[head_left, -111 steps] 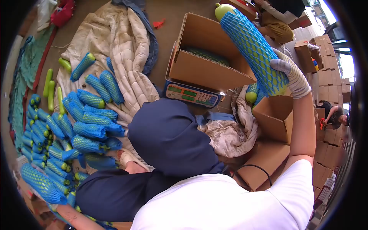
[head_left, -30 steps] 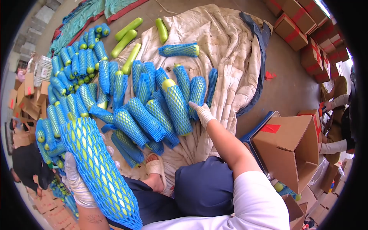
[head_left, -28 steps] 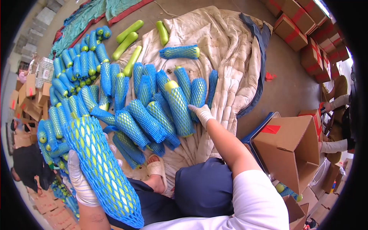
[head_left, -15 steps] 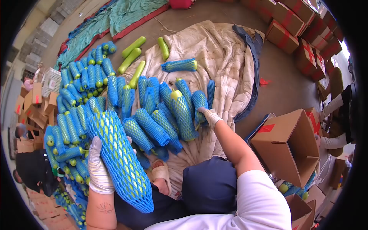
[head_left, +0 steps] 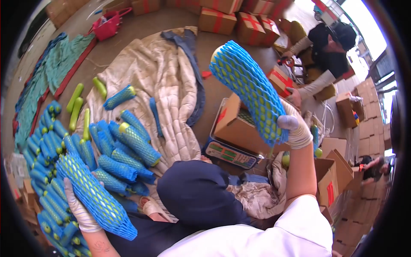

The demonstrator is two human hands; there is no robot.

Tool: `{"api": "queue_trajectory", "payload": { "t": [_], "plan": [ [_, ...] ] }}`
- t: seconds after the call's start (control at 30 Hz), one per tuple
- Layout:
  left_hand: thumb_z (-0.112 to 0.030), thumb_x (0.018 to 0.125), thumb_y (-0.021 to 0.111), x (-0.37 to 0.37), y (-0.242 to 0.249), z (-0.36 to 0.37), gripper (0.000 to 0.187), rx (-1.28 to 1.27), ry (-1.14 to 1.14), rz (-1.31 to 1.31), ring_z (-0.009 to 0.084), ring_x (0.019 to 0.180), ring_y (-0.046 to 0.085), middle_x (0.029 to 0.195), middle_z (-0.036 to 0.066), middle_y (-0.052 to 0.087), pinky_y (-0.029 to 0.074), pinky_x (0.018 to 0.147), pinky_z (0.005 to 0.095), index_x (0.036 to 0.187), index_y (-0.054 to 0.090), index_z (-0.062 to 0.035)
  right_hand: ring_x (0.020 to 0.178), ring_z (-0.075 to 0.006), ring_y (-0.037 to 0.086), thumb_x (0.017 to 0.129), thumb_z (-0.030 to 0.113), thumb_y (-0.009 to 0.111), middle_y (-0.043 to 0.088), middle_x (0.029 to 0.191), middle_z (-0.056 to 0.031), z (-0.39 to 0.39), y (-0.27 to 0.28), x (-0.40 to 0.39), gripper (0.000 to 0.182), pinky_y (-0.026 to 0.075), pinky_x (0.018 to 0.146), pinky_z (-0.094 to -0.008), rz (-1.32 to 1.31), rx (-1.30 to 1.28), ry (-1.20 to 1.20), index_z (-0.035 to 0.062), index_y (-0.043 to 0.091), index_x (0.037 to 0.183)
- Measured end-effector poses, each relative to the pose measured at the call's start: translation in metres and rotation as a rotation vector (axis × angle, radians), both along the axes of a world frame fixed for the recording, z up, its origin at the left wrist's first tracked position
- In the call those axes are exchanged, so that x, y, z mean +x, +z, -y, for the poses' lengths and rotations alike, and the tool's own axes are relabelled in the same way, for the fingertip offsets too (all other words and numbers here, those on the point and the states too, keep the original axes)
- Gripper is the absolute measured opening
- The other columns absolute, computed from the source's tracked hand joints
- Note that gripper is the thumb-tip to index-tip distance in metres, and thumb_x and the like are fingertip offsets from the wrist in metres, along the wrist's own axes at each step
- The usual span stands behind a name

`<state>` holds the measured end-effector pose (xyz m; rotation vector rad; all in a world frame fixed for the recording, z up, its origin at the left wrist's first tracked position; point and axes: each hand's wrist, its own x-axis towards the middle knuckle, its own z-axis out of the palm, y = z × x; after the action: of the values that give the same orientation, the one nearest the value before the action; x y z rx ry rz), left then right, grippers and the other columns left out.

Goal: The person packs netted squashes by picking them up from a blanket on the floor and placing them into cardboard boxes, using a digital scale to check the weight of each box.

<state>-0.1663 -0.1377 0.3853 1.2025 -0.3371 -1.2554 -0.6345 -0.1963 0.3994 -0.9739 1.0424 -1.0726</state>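
Note:
My left hand (head_left: 80,212), in a pale glove, grips a long green gourd (head_left: 96,197) in a blue foam net sleeve, tilted low at the left. High at the right, my gloved right hand (head_left: 296,128) is closed around the lower end of another netted gourd (head_left: 248,88). That gourd is held above an open cardboard box (head_left: 229,126) on a digital scale (head_left: 231,155); green netting shows inside the box. Beside my left hand, many netted gourds (head_left: 122,165) lie in rows on a cream quilt (head_left: 141,64).
Several bare gourds (head_left: 75,113) lie beyond the rows. A co-worker's hand (head_left: 294,97) is at a red-taped box (head_left: 280,80) just past the scale. Taped boxes (head_left: 217,20) line the back, near a pink basket (head_left: 107,28). Another open carton (head_left: 327,180) stands at my right.
My right hand has lifted a netted gourd from the rows and swung it right, up over the box. My view has turned right. The left hand still holds its gourd.

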Motion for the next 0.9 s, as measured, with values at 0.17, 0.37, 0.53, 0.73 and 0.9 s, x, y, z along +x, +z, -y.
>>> {"api": "queue_trajectory", "payload": {
  "t": [0.17, 0.37, 0.53, 0.73, 0.9],
  "plan": [
    [-0.049, 0.087, 0.059, -0.006, 0.003, -0.003, 0.050, 0.040, -0.084, 0.044, 0.0193, 0.081, 0.063, 0.097, 0.008, 0.064, 0.054, 0.068, 0.0335, 0.115, 0.058, -0.0080, 0.101, -0.0187, 0.057, 0.071, 0.030, 0.072, 0.060, 0.113, -0.0128, -0.048, 0.033, -0.093, 0.070, 0.045, 0.091, -0.0314, -0.496, 0.087, -0.188, -0.0045, 0.048, 0.126],
    [-0.050, 0.086, 0.060, -0.017, -0.004, 0.003, 0.049, 0.016, -0.143, 0.065, 0.0193, 0.073, 0.062, 0.090, 0.010, 0.063, 0.053, 0.067, 0.0324, 0.112, 0.058, -0.0085, 0.096, -0.0223, 0.061, 0.069, 0.034, 0.072, 0.065, 0.104, -0.0145, -0.032, -0.052, -0.132, 0.061, 0.047, 0.087, -0.0323, -0.976, 0.219, -0.043, 0.0005, 0.058, 0.118],
    [-0.049, 0.085, 0.061, -0.024, -0.012, 0.003, 0.050, 0.009, -0.176, 0.003, 0.0186, 0.074, 0.061, 0.087, 0.009, 0.062, 0.053, 0.069, 0.0322, 0.113, 0.057, -0.0081, 0.114, -0.0249, 0.055, 0.071, 0.012, 0.071, 0.059, 0.123, -0.0155, -0.024, -0.120, -0.141, 0.066, 0.042, 0.099, -0.0319, -0.986, 0.108, 0.225, 0.0114, 0.050, 0.133],
    [-0.051, 0.083, 0.063, -0.029, -0.012, 0.001, 0.048, -0.044, -0.199, 0.016, 0.0199, 0.071, 0.060, 0.083, 0.009, 0.061, 0.052, 0.065, 0.0323, 0.103, 0.059, -0.0073, 0.114, -0.0289, 0.056, 0.078, 0.021, 0.062, 0.061, 0.122, -0.0138, -0.035, -0.114, -0.119, 0.053, 0.041, 0.100, -0.0348, -1.285, 0.286, 0.518, 0.0139, 0.054, 0.130],
    [-0.055, 0.086, 0.057, -0.043, -0.003, 0.012, 0.055, -0.074, -0.259, 0.010, 0.0182, 0.085, 0.056, 0.100, 0.008, 0.058, 0.049, 0.076, 0.0330, 0.117, 0.056, -0.0096, 0.104, -0.0314, 0.061, 0.084, 0.013, 0.062, 0.064, 0.112, -0.0164, -0.063, -0.056, -0.066, 0.037, 0.047, 0.091, -0.0348, -0.908, -0.467, -0.145, 0.0046, 0.059, 0.120]
  ]
}}
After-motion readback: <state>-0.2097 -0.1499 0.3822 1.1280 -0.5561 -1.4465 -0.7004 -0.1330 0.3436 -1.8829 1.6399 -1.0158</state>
